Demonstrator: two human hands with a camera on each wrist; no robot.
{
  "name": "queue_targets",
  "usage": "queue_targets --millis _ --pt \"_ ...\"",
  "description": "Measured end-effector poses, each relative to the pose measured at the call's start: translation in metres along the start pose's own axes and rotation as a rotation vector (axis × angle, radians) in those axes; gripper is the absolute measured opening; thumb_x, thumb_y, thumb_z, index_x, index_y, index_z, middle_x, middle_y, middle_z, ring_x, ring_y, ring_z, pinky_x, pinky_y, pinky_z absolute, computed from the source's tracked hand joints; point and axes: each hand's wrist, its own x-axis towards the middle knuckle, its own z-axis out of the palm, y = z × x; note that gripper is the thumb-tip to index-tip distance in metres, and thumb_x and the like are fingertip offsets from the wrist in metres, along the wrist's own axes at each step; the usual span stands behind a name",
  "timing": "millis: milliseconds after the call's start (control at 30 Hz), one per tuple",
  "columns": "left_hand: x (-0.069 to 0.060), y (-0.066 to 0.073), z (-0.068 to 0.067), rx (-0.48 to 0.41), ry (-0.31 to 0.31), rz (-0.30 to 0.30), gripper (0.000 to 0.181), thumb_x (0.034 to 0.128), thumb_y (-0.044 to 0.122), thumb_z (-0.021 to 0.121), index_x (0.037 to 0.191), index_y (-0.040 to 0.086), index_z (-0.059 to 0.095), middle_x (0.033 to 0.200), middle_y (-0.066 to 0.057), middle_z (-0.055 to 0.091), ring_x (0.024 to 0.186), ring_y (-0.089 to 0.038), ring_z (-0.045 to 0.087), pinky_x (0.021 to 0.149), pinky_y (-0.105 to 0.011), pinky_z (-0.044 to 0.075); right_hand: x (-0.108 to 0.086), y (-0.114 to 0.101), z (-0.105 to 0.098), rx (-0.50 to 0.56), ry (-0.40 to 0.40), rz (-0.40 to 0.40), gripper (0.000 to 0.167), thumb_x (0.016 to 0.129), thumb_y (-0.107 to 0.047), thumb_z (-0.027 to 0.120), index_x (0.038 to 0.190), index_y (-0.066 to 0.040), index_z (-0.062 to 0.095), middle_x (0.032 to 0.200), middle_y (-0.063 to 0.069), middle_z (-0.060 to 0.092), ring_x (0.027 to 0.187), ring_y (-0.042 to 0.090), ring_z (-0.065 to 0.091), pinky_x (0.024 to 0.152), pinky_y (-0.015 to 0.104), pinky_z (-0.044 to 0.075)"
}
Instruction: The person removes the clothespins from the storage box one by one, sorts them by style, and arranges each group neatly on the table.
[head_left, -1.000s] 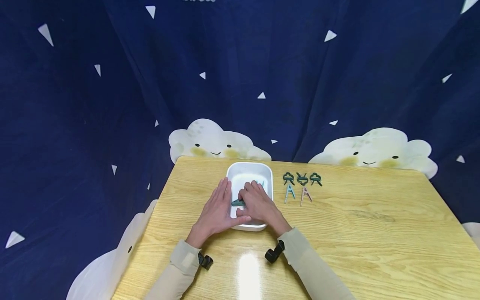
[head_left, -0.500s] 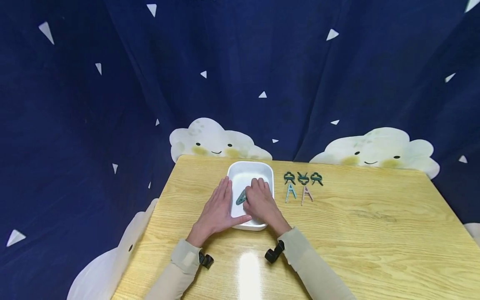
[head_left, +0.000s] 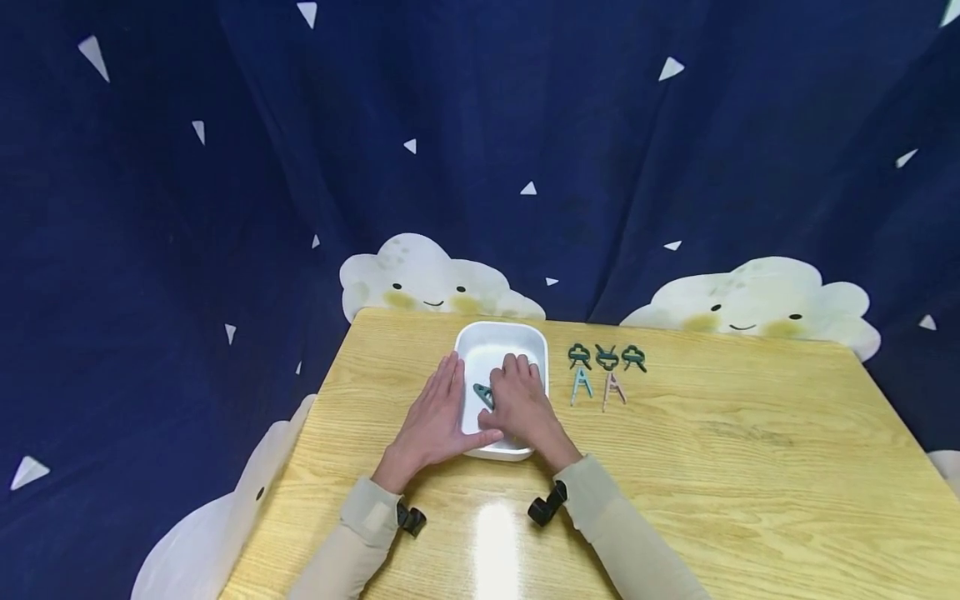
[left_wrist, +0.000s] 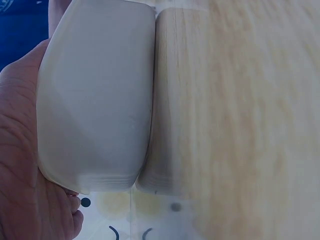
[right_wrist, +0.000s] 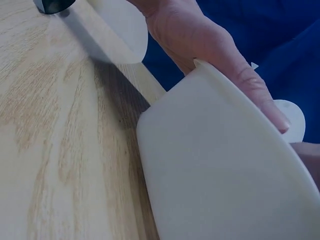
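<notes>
Green clip (head_left: 483, 394): left of the right hand's (head_left: 517, 406) curled fingers, inside the white tub (head_left: 480, 352); its hidden end seems pinched by them;
Pinch: the clip could twist or drop if held off-centre;
White tub: around the grip; it might slide if the knuckles knock a wall while the left hand (head_left: 431, 421) presses lightly;
Right hand: back upward, fingers bent down;
Left hand: grasping nothing; fingers straight along the wall left of the grip, thumb across the near rim.

Head view: high, forward-down over table (head_left: 750, 400). Wrist views: low, close, sharing white tray (left_wrist: 100, 95) from opposite sides.
</notes>
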Motion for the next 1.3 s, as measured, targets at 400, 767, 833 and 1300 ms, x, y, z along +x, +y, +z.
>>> queue_targets --millis 400,767,833,1300 --pt "0.001 -0.004 -0.002 0.010 0.018 0.009 0.135 0.0815 0.093 0.049 0.165 -0.005 0.008 0.174 -0.022 0.003 0.162 -0.033 0.006 0.131 -0.044 0.013 0.005 0.001 -0.002 0.081 0.065 0.002 0.040 0.099 -0.044 0.060 0.082 -0.008 0.067 0.095 0.008 0.053 0.097 0.029 0.043 0.086 0.042 0.039" --pt "0.001 0.000 -0.001 0.001 -0.035 -0.021 0.138 0.0786 0.098 0.043 0.166 -0.002 0.004 0.175 -0.017 -0.006 0.162 -0.025 -0.006 0.131 -0.042 0.009 -0.003 0.017 -0.019 0.058 -0.067 -0.116 0.080 0.075 -0.068 0.083 0.126 -0.008 0.071 0.106 0.005 0.051 0.099 0.025 0.039 0.084 0.038 0.034" --pt "0.001 0.001 -0.001 -0.006 -0.036 -0.019 0.138 0.0789 0.097 0.044 0.166 -0.002 0.003 0.175 -0.016 -0.007 0.161 -0.023 -0.009 0.131 -0.042 0.009 -0.004 0.018 -0.018 0.018 -0.092 -0.128 0.081 0.074 -0.074 0.080 0.121 -0.008 0.072 0.105 0.005 0.050 0.098 0.025 0.039 0.084 0.038 0.034" --pt "-0.001 0.001 0.000 -0.014 -0.019 -0.014 0.136 0.0806 0.094 0.048 0.165 -0.004 0.007 0.174 -0.023 0.003 0.162 -0.031 0.001 0.131 -0.043 0.011 -0.005 0.017 -0.006 -0.116 -0.102 -0.167 0.080 0.071 -0.076 0.080 0.116 -0.011 0.072 0.102 0.004 0.049 0.097 0.024 0.039 0.086 0.038 0.037"
